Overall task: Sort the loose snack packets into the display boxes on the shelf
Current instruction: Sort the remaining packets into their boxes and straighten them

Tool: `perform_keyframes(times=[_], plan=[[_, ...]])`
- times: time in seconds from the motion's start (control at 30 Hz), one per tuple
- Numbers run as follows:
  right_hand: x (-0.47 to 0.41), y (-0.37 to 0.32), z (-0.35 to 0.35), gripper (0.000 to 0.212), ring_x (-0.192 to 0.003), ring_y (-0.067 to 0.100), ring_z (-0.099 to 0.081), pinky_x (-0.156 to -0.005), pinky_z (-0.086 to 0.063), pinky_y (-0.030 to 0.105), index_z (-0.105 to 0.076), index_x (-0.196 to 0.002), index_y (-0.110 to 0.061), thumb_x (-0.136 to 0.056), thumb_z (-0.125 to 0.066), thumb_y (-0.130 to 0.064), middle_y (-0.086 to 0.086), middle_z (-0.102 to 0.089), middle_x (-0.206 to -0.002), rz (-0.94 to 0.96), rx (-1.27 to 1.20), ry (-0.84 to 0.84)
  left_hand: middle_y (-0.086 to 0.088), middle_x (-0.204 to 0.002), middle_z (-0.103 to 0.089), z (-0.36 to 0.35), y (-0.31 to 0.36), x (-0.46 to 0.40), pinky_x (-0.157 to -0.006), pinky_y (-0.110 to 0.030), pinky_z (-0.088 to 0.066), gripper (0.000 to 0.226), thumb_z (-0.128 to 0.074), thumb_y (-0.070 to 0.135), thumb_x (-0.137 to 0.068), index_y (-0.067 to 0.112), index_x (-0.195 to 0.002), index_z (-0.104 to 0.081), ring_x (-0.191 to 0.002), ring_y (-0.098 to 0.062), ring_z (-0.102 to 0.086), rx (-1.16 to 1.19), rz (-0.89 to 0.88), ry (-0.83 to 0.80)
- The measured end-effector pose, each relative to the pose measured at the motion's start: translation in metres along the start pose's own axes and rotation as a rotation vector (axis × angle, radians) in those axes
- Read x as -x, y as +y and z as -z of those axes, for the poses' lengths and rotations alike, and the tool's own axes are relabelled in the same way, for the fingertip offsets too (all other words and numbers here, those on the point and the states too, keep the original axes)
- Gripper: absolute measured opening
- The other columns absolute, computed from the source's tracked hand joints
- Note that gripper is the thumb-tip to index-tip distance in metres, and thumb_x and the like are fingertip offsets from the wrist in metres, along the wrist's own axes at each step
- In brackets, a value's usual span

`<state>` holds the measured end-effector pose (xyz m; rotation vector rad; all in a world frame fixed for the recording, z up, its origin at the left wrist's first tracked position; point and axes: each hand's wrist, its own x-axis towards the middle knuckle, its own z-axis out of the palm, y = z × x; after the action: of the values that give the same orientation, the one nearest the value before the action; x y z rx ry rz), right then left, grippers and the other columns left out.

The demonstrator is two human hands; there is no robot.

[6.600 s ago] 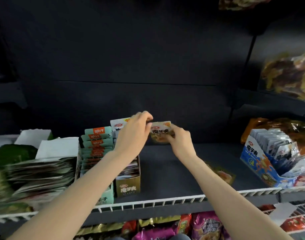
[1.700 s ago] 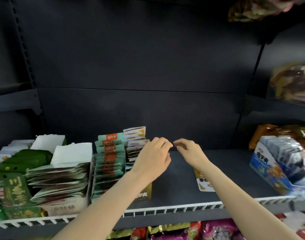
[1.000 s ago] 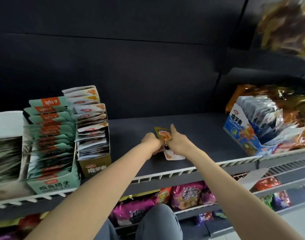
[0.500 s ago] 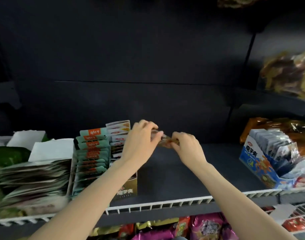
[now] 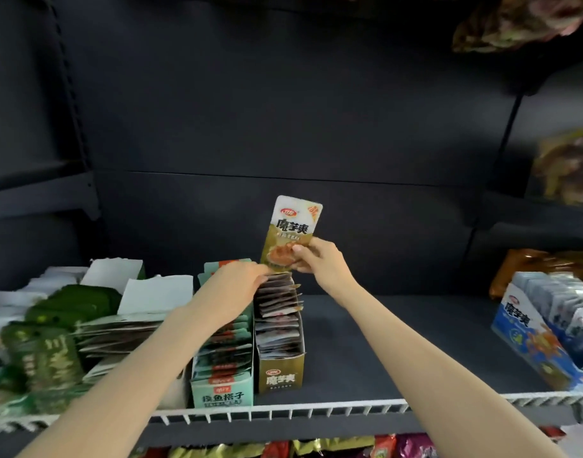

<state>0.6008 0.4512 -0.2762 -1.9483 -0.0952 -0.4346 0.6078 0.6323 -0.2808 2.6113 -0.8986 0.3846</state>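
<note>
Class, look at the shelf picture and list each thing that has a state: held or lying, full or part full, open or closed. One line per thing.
Gold snack packet: upright, pinched at its lower end by the right hand.
Left hand: fingers resting on the rear packets in the gold box.
Gold display box: open-topped, packed with packets.
Teal display box: open-topped, packed.
Blue display box: open, tilted, holding packets.

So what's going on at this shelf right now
A person is restocking snacks. The right hand pinches one gold-and-white snack packet upright above the back of the gold display box, which already holds a row of packets. The left hand rests on the packets at the back of that box, apparently making room. The packet is not yet in the box.
</note>
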Motion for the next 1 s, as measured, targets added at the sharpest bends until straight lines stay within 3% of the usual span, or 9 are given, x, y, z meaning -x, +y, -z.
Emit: perform_keyframes(times=[0.1,0.13,0.23,0.3,0.5,0.67,0.8,0.9,1.0], plan=[[-0.012,0.002,-0.005,0.022,-0.078,0.007,-0.061,-0.061,-0.045,0.009,-0.064,-0.111,-0.013,-0.096,-0.049,-0.019,-0.002,-0.066,-0.097,0.002,0.210,-0.149,0.004,-0.101,-0.069,-0.002,-0.004,-0.001,-0.080,-0.034,-0.053,0.027,-0.043,0.019,-0.099,0.028,-0.109,-0.067,-0.091,-0.015,-0.065,-0.070,-0.048,-0.013],[-0.016,0.005,-0.004,0.022,-0.081,0.007,-0.061,-0.063,-0.045,0.010,-0.065,-0.112,-0.012,-0.097,-0.049,-0.019,0.000,-0.067,-0.101,-0.004,0.256,-0.175,0.005,-0.102,-0.069,-0.002,-0.005,-0.002,-0.080,-0.033,-0.053,0.027,-0.044,0.017,-0.098,0.028,-0.109,-0.067,-0.091,-0.014,-0.065,-0.079,-0.054,-0.013],[-0.026,0.014,-0.004,0.024,-0.104,0.017,-0.061,-0.091,-0.046,0.028,-0.065,-0.113,-0.010,-0.097,-0.049,-0.018,0.004,-0.067,-0.115,-0.020,0.409,-0.251,0.005,-0.108,-0.068,-0.002,-0.004,-0.002,-0.083,-0.033,-0.052,0.033,-0.044,0.010,-0.097,0.029,-0.115,-0.064,-0.095,-0.015,-0.064,-0.102,-0.064,-0.041],[-0.029,0.018,-0.008,0.026,-0.108,0.017,-0.059,-0.092,-0.042,0.027,-0.065,-0.116,-0.011,-0.097,-0.049,-0.018,0.005,-0.066,-0.118,-0.057,0.442,-0.298,0.004,-0.112,-0.067,-0.002,-0.004,-0.002,-0.086,-0.034,-0.052,0.036,-0.044,0.008,-0.096,0.030,-0.120,-0.062,-0.100,-0.016,-0.063,-0.106,-0.072,-0.047],[-0.033,0.021,-0.012,0.025,-0.090,0.019,-0.061,-0.081,-0.046,0.030,-0.070,-0.105,-0.013,-0.095,-0.048,-0.013,0.011,-0.070,-0.105,-0.064,0.503,-0.351,0.002,-0.114,-0.066,0.002,-0.003,0.004,-0.088,-0.035,-0.049,0.030,-0.039,0.022,-0.100,0.026,-0.121,-0.060,-0.103,-0.015,-0.061,0.000,-0.029,0.039],[-0.027,0.011,0.004,0.041,-0.107,0.008,-0.060,-0.094,-0.046,0.023,-0.061,-0.113,-0.020,-0.084,-0.051,0.007,-0.003,-0.066,-0.113,0.116,0.324,-0.324,0.005,-0.108,-0.062,0.003,0.004,0.003,-0.087,-0.032,-0.048,0.021,-0.052,0.026,-0.095,0.021,-0.115,-0.055,-0.100,-0.013,-0.059,0.054,0.045,0.268],[-0.018,0.007,0.009,0.020,-0.093,0.002,-0.062,-0.083,-0.048,0.019,-0.066,-0.097,-0.028,-0.093,-0.055,-0.012,-0.009,-0.069,-0.099,0.161,0.244,-0.364,0.000,-0.109,-0.052,-0.002,0.004,0.001,-0.081,-0.030,-0.050,0.031,-0.065,0.026,-0.085,0.017,-0.111,-0.050,-0.097,-0.013,-0.054,0.065,0.128,0.460],[-0.021,0.018,0.006,0.022,-0.094,0.003,-0.064,-0.086,-0.048,0.023,-0.071,-0.101,-0.024,-0.096,-0.050,-0.018,-0.007,-0.071,-0.099,0.137,0.279,-0.273,0.001,-0.121,-0.053,-0.002,0.002,-0.002,-0.090,-0.031,-0.046,0.037,-0.056,0.031,-0.091,0.022,-0.126,-0.050,-0.107,-0.015,-0.052,0.023,0.103,0.385],[-0.024,0.026,0.001,0.026,-0.091,0.005,-0.065,-0.082,-0.049,0.021,-0.071,-0.108,-0.019,-0.098,-0.047,-0.018,-0.002,-0.072,-0.099,0.097,0.318,-0.206,0.004,-0.119,-0.063,0.002,0.004,-0.005,-0.094,-0.029,-0.043,0.035,-0.048,0.031,-0.096,0.027,-0.131,-0.051,-0.107,-0.014,-0.058,0.036,0.081,0.284]])
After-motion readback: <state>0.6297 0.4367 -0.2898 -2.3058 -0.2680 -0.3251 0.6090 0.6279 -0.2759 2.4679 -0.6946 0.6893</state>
